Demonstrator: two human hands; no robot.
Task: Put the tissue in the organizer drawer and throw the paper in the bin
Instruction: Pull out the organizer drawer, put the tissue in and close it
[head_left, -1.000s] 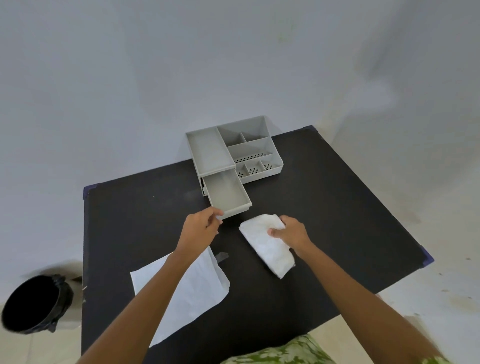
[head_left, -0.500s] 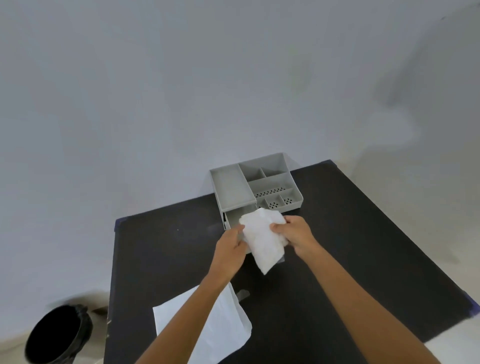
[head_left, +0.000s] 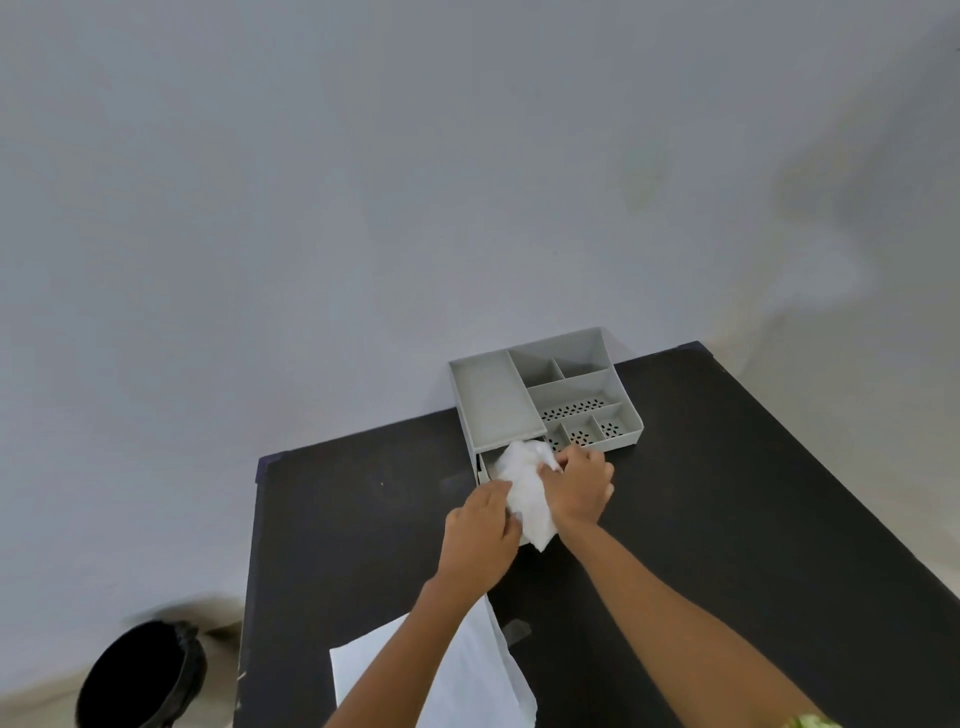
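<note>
A white tissue (head_left: 524, 488) lies over the pulled-out drawer (head_left: 484, 466) of the grey organizer (head_left: 493, 400) at the far side of the black table (head_left: 727, 493). My right hand (head_left: 579, 486) presses on the tissue's right side and grips it. My left hand (head_left: 480, 535) holds its near left edge. Most of the drawer is hidden under the tissue and both hands. A white sheet of paper (head_left: 467, 675) lies flat on the table near me, partly under my left forearm. The black bin (head_left: 140, 675) stands on the floor at the lower left.
The organizer's top has several open compartments (head_left: 576, 410), some with perforated floors. It stands by the table's far edge against a plain grey wall. The table's left edge (head_left: 249, 597) runs beside the bin.
Both hands have carried the tissue forward from the table's middle onto the open drawer. My left hand has gone from the drawer front to the tissue. The view has tilted upward.
</note>
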